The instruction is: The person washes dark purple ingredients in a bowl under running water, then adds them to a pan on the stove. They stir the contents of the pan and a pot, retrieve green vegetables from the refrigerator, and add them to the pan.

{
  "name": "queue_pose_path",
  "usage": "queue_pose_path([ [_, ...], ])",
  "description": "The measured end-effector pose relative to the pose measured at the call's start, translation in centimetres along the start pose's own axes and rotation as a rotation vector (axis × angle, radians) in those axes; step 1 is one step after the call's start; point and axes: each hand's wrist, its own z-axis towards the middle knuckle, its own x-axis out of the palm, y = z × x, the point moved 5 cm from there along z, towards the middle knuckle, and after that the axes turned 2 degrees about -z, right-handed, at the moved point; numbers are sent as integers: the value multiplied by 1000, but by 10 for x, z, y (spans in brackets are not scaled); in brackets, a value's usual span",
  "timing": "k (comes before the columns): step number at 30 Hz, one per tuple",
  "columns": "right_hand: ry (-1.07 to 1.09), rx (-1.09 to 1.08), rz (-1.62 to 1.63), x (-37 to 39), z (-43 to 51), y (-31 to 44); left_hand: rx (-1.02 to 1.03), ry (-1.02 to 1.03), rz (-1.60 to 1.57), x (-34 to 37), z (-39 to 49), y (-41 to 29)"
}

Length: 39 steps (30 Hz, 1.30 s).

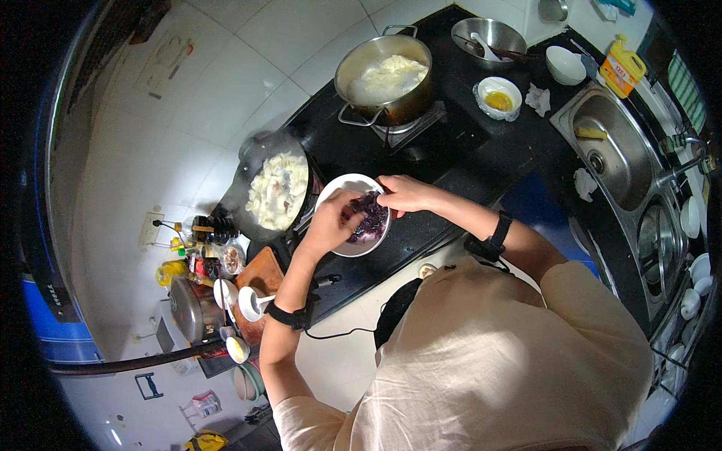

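Observation:
A white bowl (342, 248) is in front of me, over the front part of the black counter. Dark purple, stringy food (369, 217), which looks like laver seaweed, fills part of it. My left hand (333, 221) reaches in over the near-left rim, its fingertips closed around some of the purple strands. On the opposite side, my right hand (410, 193) grips the rim with its thumb on top, close to the strands. The fingers under the rim are mostly hidden. Just left of the bowl, pale dumplings or wontons (276, 191) lie in a steaming wok (260, 228).
A large steel pot (414, 107) with pale food stands on a burner (414, 132) at the back. Right of it are a steel basin (459, 28), a bowl of yellow liquid (499, 101) and a sink (612, 146). A cutting board (262, 273) and bottles (211, 228) crowd the left.

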Motion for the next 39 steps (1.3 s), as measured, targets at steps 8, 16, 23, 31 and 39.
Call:
queue_pose_path([
  [8,18,0,12,3,-4,4,93,19,105,12,8,0],
  [16,1,23,20,-2,-6,11,-96,-216,-38,-32,-10,8],
  [23,-11,38,35,0,1,4,-92,-317,-84,-50,-15,7],
  [31,-58,-23,14,4,4,-2,-231,-425,-712,-54,-16,35],
  [39,-77,9,46,3,-5,0,-320,-793,-747,-122,-43,157],
])
